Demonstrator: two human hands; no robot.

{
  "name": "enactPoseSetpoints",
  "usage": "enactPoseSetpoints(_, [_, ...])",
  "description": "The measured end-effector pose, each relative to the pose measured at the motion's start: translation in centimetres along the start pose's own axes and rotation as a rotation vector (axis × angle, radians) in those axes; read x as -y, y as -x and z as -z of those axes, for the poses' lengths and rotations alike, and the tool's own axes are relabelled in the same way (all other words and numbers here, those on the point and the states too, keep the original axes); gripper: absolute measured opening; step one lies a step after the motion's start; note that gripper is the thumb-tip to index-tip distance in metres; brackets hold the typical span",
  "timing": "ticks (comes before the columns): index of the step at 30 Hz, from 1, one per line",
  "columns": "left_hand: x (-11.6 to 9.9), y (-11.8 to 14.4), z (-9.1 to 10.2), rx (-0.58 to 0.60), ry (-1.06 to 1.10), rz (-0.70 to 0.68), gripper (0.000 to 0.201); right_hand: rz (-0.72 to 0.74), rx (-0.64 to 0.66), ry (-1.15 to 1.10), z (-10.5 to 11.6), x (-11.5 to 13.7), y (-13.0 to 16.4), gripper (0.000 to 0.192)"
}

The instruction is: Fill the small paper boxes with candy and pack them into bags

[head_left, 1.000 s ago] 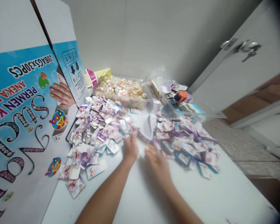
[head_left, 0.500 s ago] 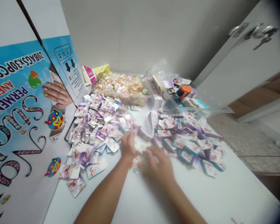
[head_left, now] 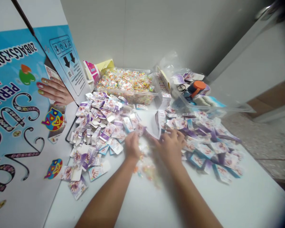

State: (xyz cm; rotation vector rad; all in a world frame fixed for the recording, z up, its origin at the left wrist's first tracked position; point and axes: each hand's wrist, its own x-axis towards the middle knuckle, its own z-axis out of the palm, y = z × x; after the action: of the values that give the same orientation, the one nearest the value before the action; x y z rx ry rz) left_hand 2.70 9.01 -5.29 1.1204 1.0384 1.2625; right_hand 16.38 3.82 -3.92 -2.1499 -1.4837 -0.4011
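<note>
Both hands sit close together on the counter (head_left: 142, 202), left hand (head_left: 132, 146) and right hand (head_left: 171, 146) loosely curled over tiny candies (head_left: 146, 164), grip too blurry to call. Light and slippery I'd guess, so pinch a few at their sides; card packets (head_left: 104, 126) are piled either side.

Both bare forearms reach forward from the bottom edge and converge toward the middle of the view. The left hand (head_left: 132, 146) lies palm down, knuckles up, its fingers pointing away and curled slightly at the tips. The right hand (head_left: 171, 146) sits just beside it, also palm down, with fingers spread and bent. The two hands are near each other but apart.
</note>
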Motion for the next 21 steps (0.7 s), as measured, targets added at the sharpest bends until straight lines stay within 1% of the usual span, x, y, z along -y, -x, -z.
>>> enactPoseSetpoints(3, [0.5, -0.1, -0.1, -0.001, 0.076, -0.061, 0.043, 0.045, -0.073, -0.117, 0.2, 0.1, 0.5, 0.026])
enactPoseSetpoints(5, [0.7, -0.1, 0.0, 0.003, 0.095, -0.081, 0.043, 0.072, -0.121, -0.216, 1.2, 0.3, 0.6, 0.021])
enactPoseSetpoints(7, [0.8, 0.0, 0.0, 0.01, 0.078, -0.11, 0.043, 0.066, -0.206, -0.368, 2.8, 0.4, 0.4, 0.017])
enactPoseSetpoints(9, [0.7, 0.3, 0.1, 0.027, 0.025, -0.176, 0.04, -0.01, -0.313, -0.595, 4.4, 0.5, 0.2, 0.012])
enactPoseSetpoints(11, [0.4, 0.7, 0.0, 0.028, -0.055, -0.32, 0.034, -0.15, -0.377, -0.805, 5.7, 0.5, 0.1, 0.012])
enactPoseSetpoints(13, [0.1, 1.2, -0.1, -0.028, -0.137, -0.529, 0.03, -0.267, -0.349, -0.932, 6.4, 0.3, 0.2, 0.019])
enactPoseSetpoints(15, [-0.3, 1.7, -0.3, -0.101, -0.2, -0.714, 0.042, -0.335, -0.259, -1.025, 6.6, -0.1, 0.2, 0.024])
enactPoseSetpoints(16, [-0.5, 1.8, -0.3, -0.124, -0.224, -0.778, 0.049, -0.363, -0.209, -1.084, 6.6, -0.3, 0.2, 0.026])
enactPoseSetpoints(17, [-0.7, 2.0, -0.4, -0.131, -0.249, -0.824, 0.054, -0.393, -0.165, -1.149, 6.7, -0.5, 0.1, 0.027])
enactPoseSetpoints(19, [-1.3, 2.1, -0.3, -0.099, -0.313, -0.877, 0.058, -0.46, -0.103, -1.268, 6.7, -0.7, -0.1, 0.028])
enactPoseSetpoints(20, [-1.5, 2.1, -0.3, -0.054, -0.348, -0.884, 0.056, -0.491, -0.086, -1.316, 6.7, -0.7, -0.2, 0.029])
enactPoseSetpoints(21, [-1.8, 2.2, -0.2, 0.018, -0.372, -0.875, 0.051, -0.521, -0.077, -1.353, 6.7, -0.7, -0.4, 0.03])
